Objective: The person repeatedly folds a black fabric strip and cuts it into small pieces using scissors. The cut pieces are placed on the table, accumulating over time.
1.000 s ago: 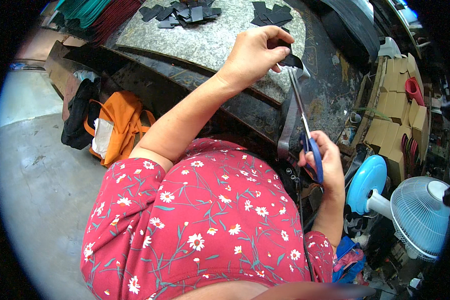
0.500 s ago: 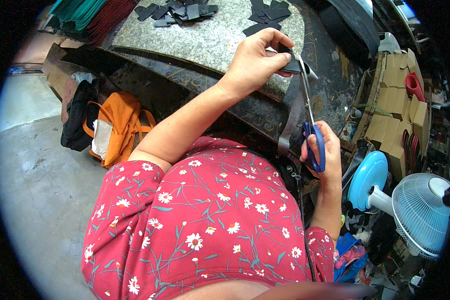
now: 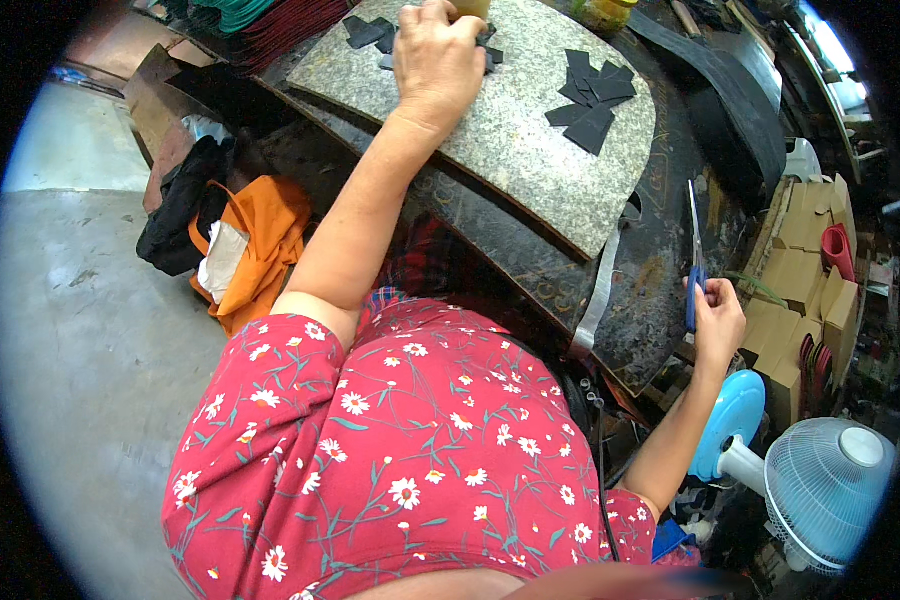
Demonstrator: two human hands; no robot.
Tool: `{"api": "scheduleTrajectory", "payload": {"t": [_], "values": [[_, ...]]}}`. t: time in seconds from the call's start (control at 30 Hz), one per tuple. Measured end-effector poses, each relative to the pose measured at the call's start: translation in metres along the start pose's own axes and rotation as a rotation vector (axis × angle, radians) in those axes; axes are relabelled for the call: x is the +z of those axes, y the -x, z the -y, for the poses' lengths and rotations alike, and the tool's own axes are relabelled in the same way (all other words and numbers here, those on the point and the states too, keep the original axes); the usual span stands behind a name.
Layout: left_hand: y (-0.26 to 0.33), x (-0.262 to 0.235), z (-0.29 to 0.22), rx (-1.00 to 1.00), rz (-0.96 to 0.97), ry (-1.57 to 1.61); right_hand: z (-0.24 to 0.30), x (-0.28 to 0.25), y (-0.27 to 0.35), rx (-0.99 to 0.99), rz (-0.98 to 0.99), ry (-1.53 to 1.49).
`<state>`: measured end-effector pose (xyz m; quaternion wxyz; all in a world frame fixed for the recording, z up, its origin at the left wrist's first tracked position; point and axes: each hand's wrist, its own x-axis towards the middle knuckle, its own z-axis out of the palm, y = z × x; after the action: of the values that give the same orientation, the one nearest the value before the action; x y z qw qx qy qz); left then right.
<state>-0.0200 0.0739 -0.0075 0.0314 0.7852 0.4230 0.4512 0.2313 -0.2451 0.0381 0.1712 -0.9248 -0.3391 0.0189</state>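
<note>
My left hand (image 3: pixel 435 60) reaches far forward over a speckled grey stone slab (image 3: pixel 510 140), its curled fingers resting by a small heap of dark cut pieces (image 3: pixel 365 30); the picture's top edge hides the fingertips. A second heap of dark cut pieces (image 3: pixel 590 95) lies on the slab's right part. Off to the right, my right hand (image 3: pixel 718 320) grips blue-handled scissors (image 3: pixel 694 250), blades closed and pointing up, over the dark workbench (image 3: pixel 660 300). A long grey strip (image 3: pixel 600 290) hangs from the slab's near right corner.
An orange bag (image 3: pixel 260 240) and dark cloth (image 3: pixel 180 215) lie on the concrete floor at left. Cardboard boxes (image 3: pixel 800 270) stand right of the bench. A blue and white fan (image 3: pixel 820 490) sits at lower right. Stacked red and green material (image 3: pixel 270 15) is at the top.
My left hand has moved from the scissors' tip forward and left to the far heap of pieces. My right hand has drawn the scissors right, away from the strip.
</note>
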Motion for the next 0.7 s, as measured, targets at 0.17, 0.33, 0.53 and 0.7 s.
{"api": "scheduleTrajectory", "payload": {"t": [0.17, 0.33, 0.53, 0.7], "values": [[0.011, 0.004, -0.032, 0.258, -0.070, 0.027, 0.010, -0.001, -0.010, -0.086, -0.053, 0.190], [0.032, 0.027, -0.086, 0.281, 0.329, 0.199, 0.051, 0.004, -0.013, -0.359, -0.082, -0.068], [0.032, 0.036, -0.088, 0.299, 0.312, 0.137, 0.085, 0.048, -0.015, -0.379, 0.118, -0.116], [0.029, 0.023, -0.079, 0.167, 0.206, 0.331, 0.088, 0.060, -0.021, -0.293, 0.168, -0.386]]}}
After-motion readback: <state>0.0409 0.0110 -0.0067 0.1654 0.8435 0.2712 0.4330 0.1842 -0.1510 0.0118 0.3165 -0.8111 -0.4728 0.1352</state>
